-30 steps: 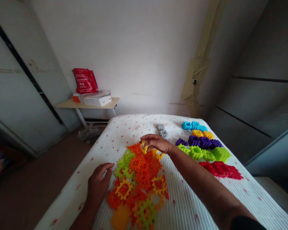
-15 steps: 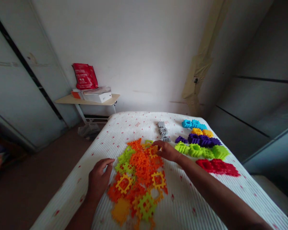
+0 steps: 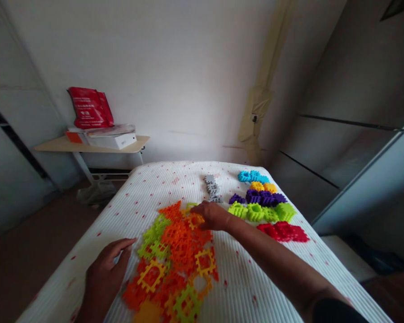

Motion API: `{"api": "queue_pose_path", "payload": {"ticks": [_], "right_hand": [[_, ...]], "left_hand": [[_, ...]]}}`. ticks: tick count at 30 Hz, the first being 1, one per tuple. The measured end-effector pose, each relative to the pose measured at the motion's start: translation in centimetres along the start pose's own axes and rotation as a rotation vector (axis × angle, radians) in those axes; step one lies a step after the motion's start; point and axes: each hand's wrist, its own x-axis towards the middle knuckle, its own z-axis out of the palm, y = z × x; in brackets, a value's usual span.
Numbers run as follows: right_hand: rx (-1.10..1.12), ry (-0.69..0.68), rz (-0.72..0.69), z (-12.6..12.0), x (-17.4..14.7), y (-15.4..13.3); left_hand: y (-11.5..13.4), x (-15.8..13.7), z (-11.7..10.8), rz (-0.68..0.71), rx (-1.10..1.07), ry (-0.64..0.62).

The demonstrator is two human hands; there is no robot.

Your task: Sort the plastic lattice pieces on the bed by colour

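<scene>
A loose pile of interlocking plastic tiles, mostly orange with some lime green and yellow, lies on the bed. My right hand reaches over the pile's far right part. Its fingers are bent and closed at a yellow frame tile; the fingertips are partly hidden. To the left of the pile, my left hand is held low near the sheet, empty, with thumb and fingers apart. Its fingertips point towards the lime green tiles without touching them.
Beyond my right hand stand grey tiles in a row. On the right are rows of blue, yellow, purple, lime and red tiles. A side table holds boxes and a red bag.
The view has turned right, so everything appears further left. Against the pile, my right hand has shifted slightly left over the far tiles. My left hand remains open beside the pile.
</scene>
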Motion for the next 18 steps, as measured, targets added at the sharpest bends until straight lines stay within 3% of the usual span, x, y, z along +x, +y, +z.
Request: {"api": "queue_pose_path", "payload": {"ticks": [4,6,9,13,18], "right_hand": [[0.062,0.161,0.065,-4.3,-0.2,3.1],[0.030,0.194,0.219,-6.7,-0.8,6.0],[-0.118,0.093,0.463,-9.1,-2.1,11.0],[-0.190,-0.005,0.551,-8.9,-3.5,15.8],[-0.250,-0.087,0.609,-6.3,-3.7,17.7]], "left_hand": [[0.6,0.2,-0.5,-0.076,0.035,0.008],[0.8,0.2,-0.7,-0.112,0.033,-0.003],[0.8,0.3,-0.8,-0.169,0.033,-0.038],[-0.3,0.3,-0.2,-0.241,0.025,-0.066],[-2.5,0.1,0.7,-0.252,-0.018,-0.072]]}}
